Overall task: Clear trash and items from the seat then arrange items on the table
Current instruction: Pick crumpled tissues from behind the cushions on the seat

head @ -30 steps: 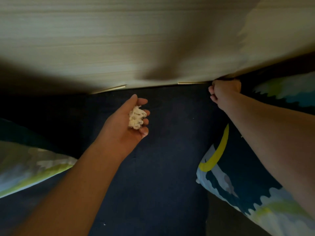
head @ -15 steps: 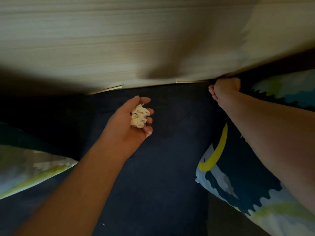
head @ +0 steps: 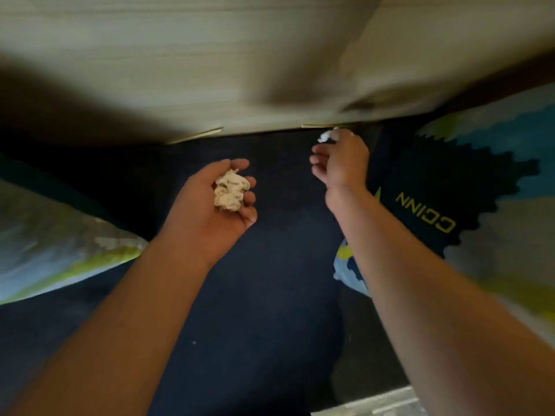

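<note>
My left hand [head: 216, 202] holds a crumpled paper ball [head: 230, 190] in curled fingers, above the dark seat [head: 270, 295]. My right hand [head: 342, 163] pinches a small white scrap [head: 326, 136] near the wooden wall [head: 180, 70], beside a pillow [head: 465, 190].

Seat [head: 270, 295] open — cushions [head: 480, 190] flank.

Right hand [head: 341, 163] pulled back from wall gap, now pinching white scrap [head: 326, 136].
</note>
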### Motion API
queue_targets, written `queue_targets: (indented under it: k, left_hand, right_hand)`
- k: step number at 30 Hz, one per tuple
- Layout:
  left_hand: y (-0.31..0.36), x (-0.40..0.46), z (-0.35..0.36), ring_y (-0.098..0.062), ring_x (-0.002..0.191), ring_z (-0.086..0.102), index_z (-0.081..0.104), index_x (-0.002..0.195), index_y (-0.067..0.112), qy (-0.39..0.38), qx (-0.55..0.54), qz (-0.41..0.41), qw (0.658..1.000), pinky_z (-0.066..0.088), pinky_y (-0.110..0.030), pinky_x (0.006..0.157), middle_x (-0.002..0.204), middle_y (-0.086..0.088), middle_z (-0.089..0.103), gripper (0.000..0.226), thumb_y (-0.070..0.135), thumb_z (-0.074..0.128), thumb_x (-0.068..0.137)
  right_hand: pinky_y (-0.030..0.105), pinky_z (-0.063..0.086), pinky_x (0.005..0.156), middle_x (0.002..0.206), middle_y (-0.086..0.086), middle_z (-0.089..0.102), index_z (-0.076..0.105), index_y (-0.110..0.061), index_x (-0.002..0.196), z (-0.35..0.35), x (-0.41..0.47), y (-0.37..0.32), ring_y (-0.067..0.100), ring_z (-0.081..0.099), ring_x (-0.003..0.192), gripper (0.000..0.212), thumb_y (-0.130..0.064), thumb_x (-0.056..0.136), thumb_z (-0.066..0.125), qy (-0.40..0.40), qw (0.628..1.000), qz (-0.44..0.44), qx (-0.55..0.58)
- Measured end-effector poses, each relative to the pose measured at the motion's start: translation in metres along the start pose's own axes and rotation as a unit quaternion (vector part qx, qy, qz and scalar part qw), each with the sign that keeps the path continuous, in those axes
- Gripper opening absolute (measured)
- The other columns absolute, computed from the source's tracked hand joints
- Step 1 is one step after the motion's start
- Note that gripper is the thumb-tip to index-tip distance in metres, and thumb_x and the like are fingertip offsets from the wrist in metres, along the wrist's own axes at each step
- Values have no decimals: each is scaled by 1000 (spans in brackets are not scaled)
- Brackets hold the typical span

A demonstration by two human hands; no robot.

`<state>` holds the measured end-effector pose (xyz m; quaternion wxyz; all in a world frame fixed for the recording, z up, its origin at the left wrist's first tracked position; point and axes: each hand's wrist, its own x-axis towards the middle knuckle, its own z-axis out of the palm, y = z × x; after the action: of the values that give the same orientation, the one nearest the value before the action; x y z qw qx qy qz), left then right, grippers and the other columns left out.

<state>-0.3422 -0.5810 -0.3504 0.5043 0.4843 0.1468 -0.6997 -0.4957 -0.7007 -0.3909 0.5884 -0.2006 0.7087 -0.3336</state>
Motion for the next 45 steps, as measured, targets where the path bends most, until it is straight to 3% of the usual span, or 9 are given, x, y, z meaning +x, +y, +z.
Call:
queue_targets:
  k: [4,10,17,21,25,30,34,39,45]
  left_hand:
    - [-10,-23,-3,-13,51,52,66,85,11,-11,6,-8,1000,38,-21,46,67,-6,59,22,22,50,96]
    - [-44,-56,0,-23,56,56,62,81,10,-56,42,-28,997,43,-31,55,68,-10,58,22,26,53,94]
    - [-88,-101,8,-24,74,66,63,95,9,-53,56,-75,994,59,-36,68,79,-10,64,27,36,61,90]
    - [-127,-118,17,-18,67,69,67,87,12,-40,111,-74,990,59,-30,62,76,-7,68,24,36,65,89]
    - [-170,-128,26,-10,57,62,65,68,21,-51,208,-44,976,53,-27,54,64,3,61,20,28,79,80]
    - [-229,-134,40,-11,56,60,65,75,19,-22,317,-27,948,50,-29,51,61,1,59,26,40,78,80]
    - [-272,-136,55,-13,62,58,61,87,16,-28,303,-69,950,50,-32,61,67,1,58,32,42,80,79]
    - [-319,-132,79,-7,43,44,59,85,20,10,287,-93,954,39,-23,43,55,5,50,17,23,76,85]
    - [-357,-125,103,-7,43,44,53,74,21,16,287,-106,952,35,-22,41,57,4,51,23,15,68,90]
  right_hand:
    - [23,41,45,64,0,61,62,0,111,-3,-91,20,9,53,44,31,-19,95,43,-60,998,-23,13]
    - [21,41,44,64,-7,57,62,-14,91,-38,-198,53,7,52,52,13,-19,98,51,-100,987,-126,16]
    - [26,55,75,102,-14,67,65,-35,119,-100,-251,83,6,66,91,23,-37,97,60,-78,924,-278,-250]
    - [25,54,65,99,-17,57,55,-42,131,-139,-261,93,4,60,76,37,-47,95,51,-57,845,-329,-418]
    - [26,51,56,78,-16,51,65,-28,107,-179,-262,98,6,52,62,18,-33,93,54,-64,822,-370,-428]
    - [24,52,61,76,-15,59,65,-28,105,-246,-259,112,6,57,66,21,-27,85,69,-78,840,-339,-416]
    - [16,49,61,70,-16,59,59,-41,116,-308,-251,115,3,59,63,45,-33,75,77,-91,925,-228,-290]
    - [30,52,55,64,-4,63,71,-22,106,-384,-200,102,9,60,55,30,-28,79,84,-44,974,-128,-182]
    - [18,47,43,75,1,62,69,-11,107,-437,-130,98,1,54,42,21,-16,88,75,52,992,-40,-109]
